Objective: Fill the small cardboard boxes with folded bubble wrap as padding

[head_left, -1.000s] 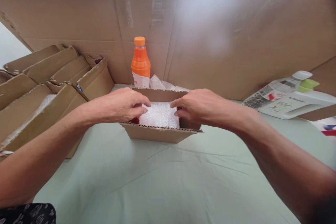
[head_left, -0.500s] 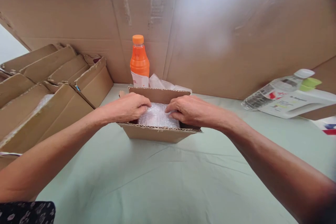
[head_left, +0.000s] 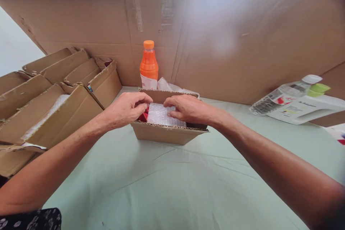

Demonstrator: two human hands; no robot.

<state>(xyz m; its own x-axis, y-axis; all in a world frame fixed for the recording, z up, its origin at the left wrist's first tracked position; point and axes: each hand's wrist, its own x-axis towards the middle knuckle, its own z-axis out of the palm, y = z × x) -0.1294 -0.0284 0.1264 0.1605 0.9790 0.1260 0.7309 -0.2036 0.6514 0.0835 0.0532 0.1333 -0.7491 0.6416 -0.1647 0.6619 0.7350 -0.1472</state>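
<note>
A small cardboard box (head_left: 164, 133) with its top flaps up stands in front of me on the pale green cloth. Bubble wrap (head_left: 163, 114) fills the middle of it. Beside the wrap, at the box's left end, shows something shiny and red (head_left: 144, 115), partly hidden by my fingers. My left hand (head_left: 128, 107) is closed, thumb and forefinger pinched at the left edge of the wrap, just above the red thing. My right hand (head_left: 185, 108) has its curled fingers and thumb closed on the wrap's right part.
Behind the box stands an orange bottle (head_left: 149, 64) beside crumpled clear plastic (head_left: 165, 85). Several open cardboard boxes (head_left: 61, 115) crowd the left. At right lie a clear bottle (head_left: 285, 95) and a white jug (head_left: 309, 107). A tall cardboard wall (head_left: 229, 43) closes off the back.
The bubble wrap's left edge has shifted right, uncovering the red thing. My left hand has drawn slightly away from the wrap's middle. The camera view has tilted up a little.
</note>
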